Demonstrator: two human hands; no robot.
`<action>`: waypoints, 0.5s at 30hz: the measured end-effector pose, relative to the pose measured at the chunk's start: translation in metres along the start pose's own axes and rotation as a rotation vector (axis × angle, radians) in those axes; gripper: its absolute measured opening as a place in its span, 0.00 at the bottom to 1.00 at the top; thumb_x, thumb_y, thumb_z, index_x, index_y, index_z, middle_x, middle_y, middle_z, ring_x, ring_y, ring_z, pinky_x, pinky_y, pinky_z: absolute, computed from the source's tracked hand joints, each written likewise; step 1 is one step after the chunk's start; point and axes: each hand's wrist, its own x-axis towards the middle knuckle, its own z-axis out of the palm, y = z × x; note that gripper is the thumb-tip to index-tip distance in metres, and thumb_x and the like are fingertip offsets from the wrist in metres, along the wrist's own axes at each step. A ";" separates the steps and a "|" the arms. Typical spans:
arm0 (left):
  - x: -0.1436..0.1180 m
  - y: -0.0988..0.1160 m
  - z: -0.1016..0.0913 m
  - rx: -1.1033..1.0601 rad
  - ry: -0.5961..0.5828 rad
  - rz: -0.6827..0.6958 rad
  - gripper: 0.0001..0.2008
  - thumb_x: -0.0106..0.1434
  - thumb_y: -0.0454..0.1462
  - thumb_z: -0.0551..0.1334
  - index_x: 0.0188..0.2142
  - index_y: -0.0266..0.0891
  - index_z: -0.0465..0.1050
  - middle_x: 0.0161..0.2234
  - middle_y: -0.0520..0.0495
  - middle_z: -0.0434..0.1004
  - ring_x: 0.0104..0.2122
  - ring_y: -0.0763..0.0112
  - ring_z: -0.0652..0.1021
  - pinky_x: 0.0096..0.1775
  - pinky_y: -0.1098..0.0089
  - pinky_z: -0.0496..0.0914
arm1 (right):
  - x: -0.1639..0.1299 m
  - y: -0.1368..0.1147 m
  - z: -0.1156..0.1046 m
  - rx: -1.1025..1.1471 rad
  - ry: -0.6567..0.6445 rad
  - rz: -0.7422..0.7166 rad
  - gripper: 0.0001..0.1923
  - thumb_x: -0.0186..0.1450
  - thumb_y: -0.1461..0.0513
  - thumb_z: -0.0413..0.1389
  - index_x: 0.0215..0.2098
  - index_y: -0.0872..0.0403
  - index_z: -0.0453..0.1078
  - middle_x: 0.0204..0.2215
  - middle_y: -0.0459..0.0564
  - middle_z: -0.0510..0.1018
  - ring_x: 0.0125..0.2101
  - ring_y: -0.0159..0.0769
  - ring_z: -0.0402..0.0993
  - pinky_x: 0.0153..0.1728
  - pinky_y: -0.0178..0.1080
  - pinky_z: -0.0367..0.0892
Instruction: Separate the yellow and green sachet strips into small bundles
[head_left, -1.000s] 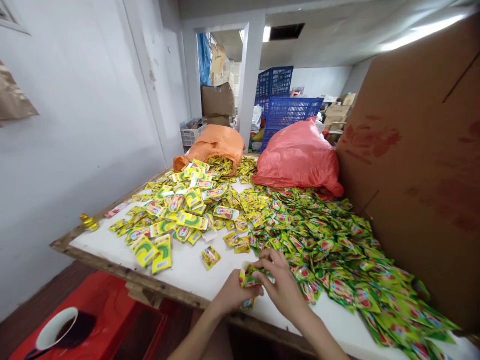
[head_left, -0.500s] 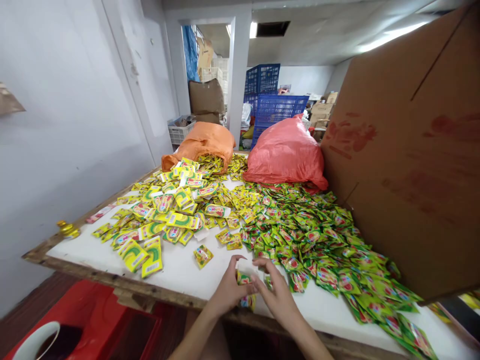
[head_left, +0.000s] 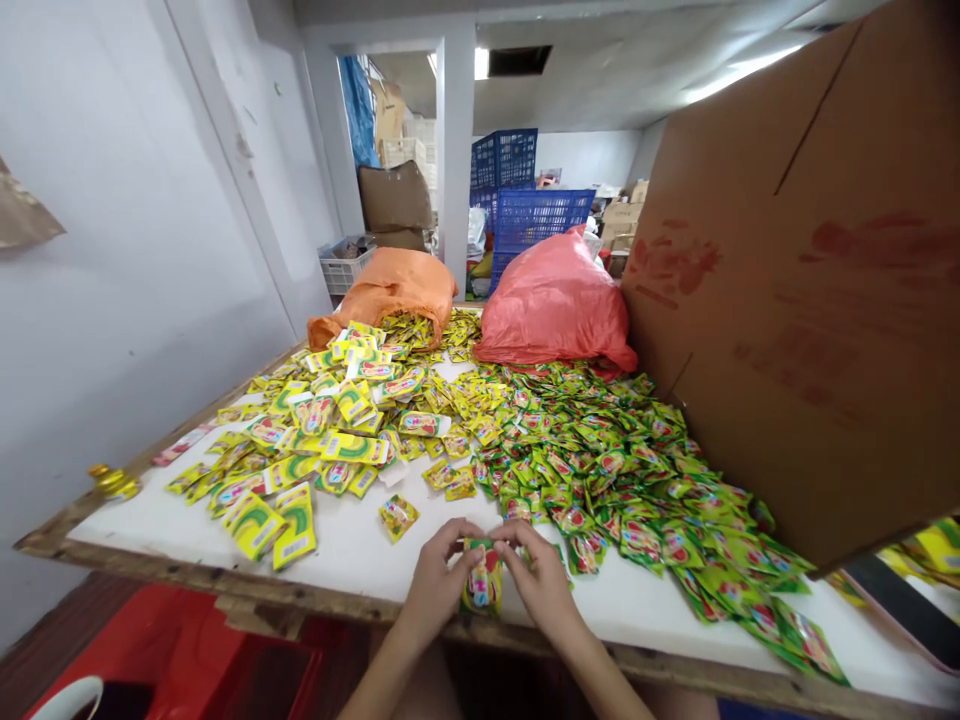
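Two hands meet at the near edge of a white-topped table [head_left: 360, 545]; the left hand [head_left: 435, 585] and the right hand [head_left: 541, 590] together pinch a small stack of sachets [head_left: 482, 578], fingertips closed on its top edge from either side; the stack stands upright just above the table's near edge, long axis vertical, printed face toward the camera; how many sachets it holds cannot be told.

Loose sachets cover most of the table, far too many to count; a green heap [head_left: 630, 480] spreads from the middle toward the right edge and the near right corner; a yellow heap [head_left: 337, 420] lies toward the left edge; one single sachet [head_left: 397, 516] lies apart, near the left hand.

Two bags sit at the far edge: an orange bag [head_left: 390, 290] spilling yellow sachets, and a red bag [head_left: 555, 300] beside it; one large cardboard sheet [head_left: 810, 280] leans over the right side; two blue crates [head_left: 525, 190] stand stacked beyond the far edge; one small gold object [head_left: 112, 482] rests at the left edge.
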 end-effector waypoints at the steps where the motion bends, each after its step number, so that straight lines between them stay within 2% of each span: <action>1: 0.001 0.000 0.001 -0.047 0.019 0.015 0.12 0.56 0.37 0.60 0.41 0.40 0.66 0.36 0.48 0.73 0.37 0.67 0.74 0.41 0.69 0.66 | 0.000 0.000 0.000 0.012 0.027 0.015 0.12 0.62 0.58 0.49 0.42 0.53 0.66 0.31 0.48 0.73 0.33 0.36 0.70 0.37 0.36 0.65; 3: 0.001 -0.001 0.002 -0.105 0.021 0.020 0.15 0.56 0.36 0.60 0.44 0.40 0.64 0.38 0.46 0.74 0.38 0.67 0.74 0.42 0.67 0.67 | 0.000 0.000 0.001 0.020 0.043 0.025 0.15 0.62 0.58 0.49 0.47 0.53 0.64 0.32 0.48 0.74 0.32 0.36 0.70 0.36 0.36 0.65; 6: -0.001 0.002 0.000 -0.027 -0.015 0.029 0.09 0.56 0.38 0.60 0.37 0.37 0.71 0.39 0.44 0.75 0.40 0.64 0.74 0.44 0.66 0.67 | -0.002 -0.006 -0.002 -0.005 -0.019 -0.040 0.10 0.62 0.58 0.50 0.37 0.52 0.70 0.35 0.50 0.75 0.37 0.38 0.70 0.39 0.38 0.65; 8: -0.003 0.006 -0.001 0.035 -0.006 0.039 0.09 0.56 0.39 0.59 0.34 0.37 0.73 0.39 0.43 0.75 0.41 0.63 0.74 0.44 0.66 0.67 | -0.003 -0.012 -0.004 -0.008 -0.033 -0.070 0.09 0.62 0.59 0.50 0.34 0.52 0.71 0.35 0.51 0.75 0.39 0.39 0.70 0.39 0.38 0.65; 15: -0.001 0.011 0.002 0.079 0.062 -0.006 0.09 0.55 0.39 0.60 0.32 0.36 0.73 0.32 0.46 0.77 0.34 0.66 0.75 0.38 0.69 0.69 | -0.003 -0.016 0.000 -0.081 0.019 -0.001 0.09 0.61 0.59 0.51 0.34 0.54 0.71 0.29 0.49 0.76 0.29 0.36 0.70 0.32 0.36 0.65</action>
